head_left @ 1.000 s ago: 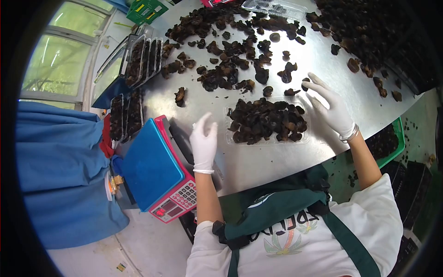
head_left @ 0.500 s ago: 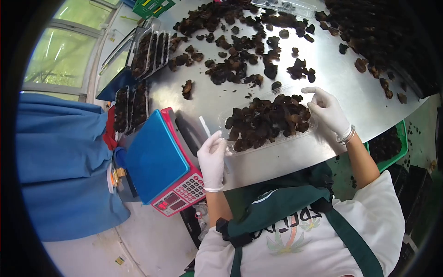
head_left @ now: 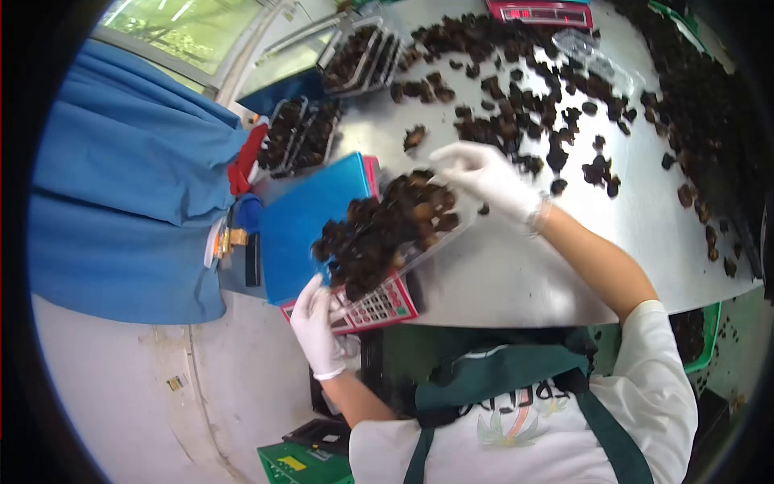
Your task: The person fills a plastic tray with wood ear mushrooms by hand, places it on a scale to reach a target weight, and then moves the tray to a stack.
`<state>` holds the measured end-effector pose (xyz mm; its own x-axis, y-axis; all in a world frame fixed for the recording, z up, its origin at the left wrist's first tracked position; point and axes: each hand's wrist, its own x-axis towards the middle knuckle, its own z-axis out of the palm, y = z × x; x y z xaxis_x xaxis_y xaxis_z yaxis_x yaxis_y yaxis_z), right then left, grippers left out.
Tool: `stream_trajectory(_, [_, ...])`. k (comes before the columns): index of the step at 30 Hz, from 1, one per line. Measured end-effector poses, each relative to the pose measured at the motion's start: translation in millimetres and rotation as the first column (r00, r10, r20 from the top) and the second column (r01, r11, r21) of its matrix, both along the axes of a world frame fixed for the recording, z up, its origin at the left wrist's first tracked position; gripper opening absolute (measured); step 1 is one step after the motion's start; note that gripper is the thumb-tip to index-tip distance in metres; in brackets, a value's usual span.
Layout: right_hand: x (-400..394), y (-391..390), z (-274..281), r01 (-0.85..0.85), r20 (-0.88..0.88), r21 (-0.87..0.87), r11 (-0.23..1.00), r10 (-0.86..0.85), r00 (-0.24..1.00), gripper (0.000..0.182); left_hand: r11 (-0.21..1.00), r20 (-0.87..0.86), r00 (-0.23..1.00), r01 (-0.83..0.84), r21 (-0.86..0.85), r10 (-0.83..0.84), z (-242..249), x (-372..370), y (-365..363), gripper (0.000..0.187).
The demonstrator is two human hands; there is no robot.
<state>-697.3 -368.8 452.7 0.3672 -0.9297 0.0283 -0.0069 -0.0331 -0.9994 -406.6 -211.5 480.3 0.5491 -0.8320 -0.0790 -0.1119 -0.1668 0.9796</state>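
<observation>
Both my gloved hands carry a clear plastic tray (head_left: 438,248) heaped with dark brown wood ear mushrooms (head_left: 385,230). My left hand (head_left: 315,332) is closed on its near left end, and my right hand (head_left: 484,176) pinches the far right end, slightly blurred. The tray is tilted in view and overlaps the blue plate (head_left: 302,230) of a pink weighing scale (head_left: 409,300). It covers part of the keypad and hides the display.
Loose mushrooms (head_left: 492,121) lie scattered over the metal table (head_left: 516,282), with a big heap (head_left: 701,145) at right. Filled trays (head_left: 300,133) stand behind the scale. An open clear container (head_left: 592,52) and a second scale (head_left: 540,14) are at the back. A blue curtain (head_left: 137,177) hangs left.
The filled tray has been lifted off the table and moved left over the scale, with both hands on it. The view has turned left.
</observation>
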Motion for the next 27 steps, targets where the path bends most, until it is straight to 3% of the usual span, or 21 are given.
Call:
stream_trajectory(1, [15.6, -12.0, -2.1, -0.023, -0.045, -0.069, 0.997, 0.019, 0.999, 0.030, 0.999, 0.034, 0.998, -0.046, 0.015, 0.045, 2.7, 6.3, -2.0, 0.030])
stream_trajectory(3, [45.1, -36.4, -31.4, -0.084, 0.064, -0.117, 0.990, 0.092, 0.994, 0.030, 0.997, 0.056, 0.996, -0.074, 0.025, 0.072, -10.0, 33.6, -3.4, 0.032])
stream_trajectory(5, [47.2, -43.7, -23.2, -0.132, 0.029, -0.029, 0.991, 0.132, 0.991, 0.029, 0.994, -0.011, 0.994, -0.105, 0.016, 0.105, -12.4, 46.2, -3.2, 0.033])
stream_trajectory(6, [38.4, -48.5, -19.8, -0.043, -0.135, -0.229, 0.973, 0.012, 0.991, 0.027, 0.990, 0.023, 0.990, -0.141, 0.017, 0.140, -12.2, 46.4, -2.3, 0.033])
stream_trajectory(7, [26.1, -62.6, -31.8, 0.003, -0.085, -0.292, 0.957, -0.030, 0.996, 0.027, 0.983, 0.056, 0.982, -0.182, 0.019, 0.181, -13.9, 46.3, -0.9, 0.033])
stream_trajectory(8, [5.3, -77.3, -39.3, 0.087, -0.135, -0.414, 0.906, -0.156, 0.979, 0.025, 0.978, 0.221, 0.953, -0.189, -0.091, 0.205, -17.6, 45.5, 0.0, 0.032])
stream_trajectory(9, [-20.1, -83.4, -31.5, 0.181, -0.210, -0.264, 0.947, -0.240, 0.948, 0.023, 0.963, 0.373, 0.894, -0.184, -0.197, 0.247, -22.8, 43.2, 2.3, 0.031])
stream_trajectory(10, [-49.8, -104.5, -51.1, 0.266, -0.208, -0.479, 0.836, -0.403, 0.891, 0.022, 0.942, 0.509, 0.807, -0.164, -0.292, 0.298, -28.5, 37.3, 4.8, 0.030])
stream_trajectory(11, [-79.4, -125.4, -70.6, 0.341, -0.179, -0.663, 0.666, -0.583, 0.793, 0.022, 0.953, 0.508, 0.815, -0.172, -0.248, 0.279, -13.2, 8.1, 7.3, 0.027])
stream_trajectory(12, [-121.8, -143.8, -88.2, 0.310, -0.162, -0.789, 0.531, -0.666, 0.728, 0.027, 0.939, 0.383, 0.884, -0.150, -0.310, 0.268, -4.4, -24.0, 4.9, 0.022])
stream_trajectory(13, [-162.7, -166.5, -118.1, 0.284, -0.195, -0.899, 0.334, -0.884, 0.424, 0.030, 0.922, 0.703, 0.671, 0.072, -0.381, 0.238, -7.3, -40.2, 1.6, 0.019])
stream_trajectory(14, [-193.0, -159.9, -96.6, 0.311, -0.398, -0.816, 0.488, -0.863, 0.310, 0.029, 0.922, 0.739, 0.661, 0.197, -0.334, 0.127, -0.3, -64.9, 0.3, 0.019])
stream_trajectory(15, [-248.5, -182.1, -116.8, 0.097, -0.322, -0.930, 0.353, -0.915, 0.242, 0.032, 0.863, 0.738, 0.674, 0.390, -0.322, -0.029, -9.9, -78.3, -1.2, 0.023])
stream_trajectory(16, [-240.4, -154.2, -78.8, 0.159, -0.456, -0.874, 0.460, -0.888, 0.062, 0.032, 0.777, 0.779, 0.608, 0.560, -0.287, -0.151, -15.2, -91.7, -7.1, 0.023])
stream_trajectory(17, [-249.6, -139.9, -65.1, 0.109, -0.500, -0.854, 0.509, -0.861, 0.096, 0.028, 0.710, 0.764, 0.552, 0.681, -0.182, -0.334, -14.6, -99.8, -14.5, 0.021])
stream_trajectory(19, [-339.6, -183.1, -129.0, 0.070, -0.570, -0.795, 0.603, -0.781, 0.254, 0.027, 0.650, 0.649, 0.570, 0.745, -0.150, -0.503, -49.9, -114.2, -25.9, 0.017])
stream_trajectory(20, [-358.7, -189.9, -126.8, 0.092, -0.791, -0.592, 0.800, -0.599, 0.125, 0.028, 0.610, 0.562, 0.580, 0.776, -0.162, -0.589, -69.2, -120.7, -28.1, 0.016])
stream_trajectory(22, [-391.1, -201.3, -154.4, 0.095, -0.636, -0.710, 0.698, -0.693, 0.340, 0.032, 0.608, 0.446, 0.612, 0.775, -0.174, -0.653, -96.6, -139.4, -27.6, 0.015])
stream_trajectory(23, [-369.4, -190.3, -136.7, 0.248, -0.689, -0.625, 0.740, -0.673, 0.269, 0.036, 0.589, 0.383, 0.609, 0.787, -0.183, -0.694, -108.6, -147.1, -25.9, 0.015])
stream_trajectory(25, [-378.1, -198.4, -146.3, 0.269, -0.615, -0.706, 0.655, -0.755, 0.226, 0.032, 0.636, 0.429, 0.614, 0.764, -0.111, -0.662, -131.6, -158.5, -20.7, 0.014])
stream_trajectory(27, [-402.4, -214.7, -164.5, 0.251, -0.649, -0.654, 0.714, -0.699, 0.299, 0.027, 0.658, 0.444, 0.617, 0.749, -0.079, -0.649, -140.7, -162.1, -17.6, 0.013])
